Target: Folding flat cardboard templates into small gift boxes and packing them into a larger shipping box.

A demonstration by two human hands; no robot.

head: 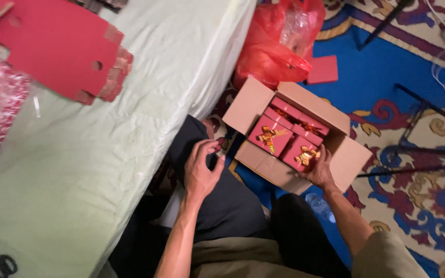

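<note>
The right hand (319, 167) grasps a small red cardboard gift box with gold ribbon bow (301, 154), probably light and crushable, best held by its sides, while the left hand (201, 167) rests half-curled, holding nothing.

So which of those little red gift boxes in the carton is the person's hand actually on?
The right hand grips the red gift box at the carton's near right corner. The other bowed box beside it goes untouched.

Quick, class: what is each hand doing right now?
Left hand: fingers curled, resting on the knee; empty, as far as shows.
Right hand: gripping a red gift box in the carton.
</note>
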